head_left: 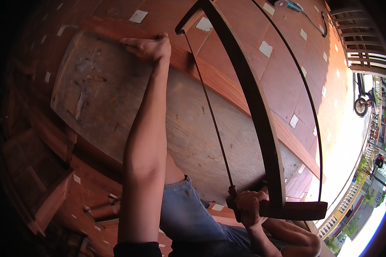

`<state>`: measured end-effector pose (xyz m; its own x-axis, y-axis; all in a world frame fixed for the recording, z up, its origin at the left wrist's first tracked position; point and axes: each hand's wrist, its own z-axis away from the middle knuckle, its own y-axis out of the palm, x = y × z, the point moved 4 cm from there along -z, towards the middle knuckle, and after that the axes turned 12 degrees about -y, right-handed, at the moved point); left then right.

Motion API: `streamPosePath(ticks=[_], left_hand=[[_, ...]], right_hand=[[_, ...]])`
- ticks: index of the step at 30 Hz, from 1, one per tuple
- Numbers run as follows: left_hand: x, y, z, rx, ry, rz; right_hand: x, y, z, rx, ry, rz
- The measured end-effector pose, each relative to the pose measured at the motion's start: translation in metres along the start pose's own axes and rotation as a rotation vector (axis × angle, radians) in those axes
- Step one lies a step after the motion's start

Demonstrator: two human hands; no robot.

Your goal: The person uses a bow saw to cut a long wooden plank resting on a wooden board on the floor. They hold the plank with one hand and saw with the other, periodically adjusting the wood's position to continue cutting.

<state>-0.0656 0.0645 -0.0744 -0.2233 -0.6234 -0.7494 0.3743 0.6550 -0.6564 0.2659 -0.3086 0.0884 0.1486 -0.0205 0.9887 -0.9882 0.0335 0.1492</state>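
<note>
A large wooden frame saw (255, 100) stretches from the top of the view toward me, its thin blade on the left and a dark tension cord on the right. My right hand (249, 206) is closed round the grip at its near end. A long reddish wooden plank (221, 81) lies slantwise along the far side of a worn grey work board (193, 113). My left hand (149, 48) clasps the plank left of the saw, fingers pointing left. The blade crosses the plank just right of that hand; whether it sits in a cut I cannot tell.
A blue-green corded power tool (289, 5) lies on the red tiled floor at the top. Wooden furniture parts (34, 171) stand at the left. At the right are a slatted wooden piece (364, 40), a parked motorbike (362, 103) and a yellow balustrade (345, 201). Wood scraps (80, 105) lie on the work board.
</note>
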Motion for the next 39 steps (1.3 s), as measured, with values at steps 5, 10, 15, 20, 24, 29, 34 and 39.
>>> streamPosePath(ticks=[5,10,15,20,24,29,34,39], left_hand=[[-0.012,0.011,0.015,0.105,-0.046,0.028],[0.000,0.006,-0.005,0.032,-0.011,0.086],[0.003,-0.003,-0.005,-0.008,0.003,0.017],[-0.003,-0.004,0.006,0.024,0.016,0.055],[-0.004,-0.001,0.000,-0.016,0.041,0.035],[-0.006,0.006,0.009,0.045,-0.014,-0.001],[-0.011,-0.005,0.012,0.032,0.019,0.024],[-0.024,-0.004,0.020,0.072,0.000,0.112]], right_hand=[[-0.097,0.073,-0.200,-0.246,-0.077,0.003],[-0.085,0.082,-0.207,-0.180,0.058,0.054],[-0.034,0.020,-0.045,-0.123,0.043,-0.060],[-0.037,0.008,-0.019,-0.115,0.039,-0.093],[-0.090,0.063,-0.142,-0.234,-0.003,-0.070],[-0.046,0.097,-0.238,-0.098,0.069,0.056],[0.043,0.107,-0.294,-0.023,0.200,0.148],[0.074,0.081,-0.362,0.122,0.149,0.569]])
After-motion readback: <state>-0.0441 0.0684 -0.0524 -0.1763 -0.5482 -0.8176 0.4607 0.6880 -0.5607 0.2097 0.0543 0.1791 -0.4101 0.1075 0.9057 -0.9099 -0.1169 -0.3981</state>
